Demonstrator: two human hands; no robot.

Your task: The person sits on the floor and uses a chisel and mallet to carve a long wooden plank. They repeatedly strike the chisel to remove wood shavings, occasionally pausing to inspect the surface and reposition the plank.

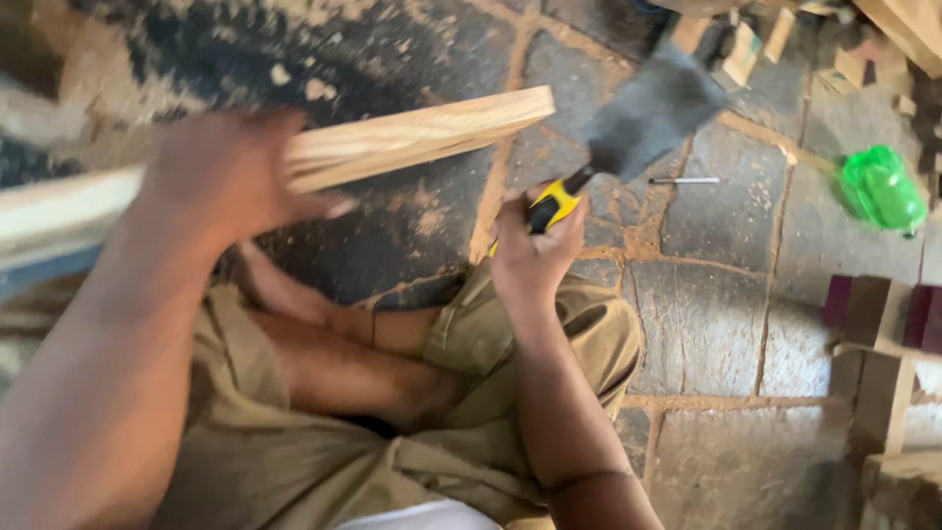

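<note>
At about nine o'clock in the view, the left hand (221,177) is clamped around a long pale wooden plank (422,132) with visible grain, fingers wrapped over its upper face. The plank runs from the left edge up toward one o'clock, its squared free end hanging above the dark stone-slab floor (706,324), which is dusted with pale sawdust along the joints. The near end of the plank is blurred at the left edge.

Below the hands, from seven to six o'clock, lie the person's folded legs in olive-khaki shorts (294,461), a bare knee showing between them.

Just right of centre, the right hand (535,255) is closed tight on the yellow-and-black handle of a hatchet with a broad grey metal blade (643,118). The blade is raised toward one o'clock, blurred, and sits just beyond the plank's free end; whether it touches the wood cannot be told. The two hands are well apart, each gripping its own thing.

At two o'clock a thin silver metal rod (684,181) lies on the floor. Farther right, near three o'clock, rests a crumpled green plastic bottle (880,188). At four o'clock stand dark reddish wooden blocks (868,309) on pale timber offcuts.
</note>
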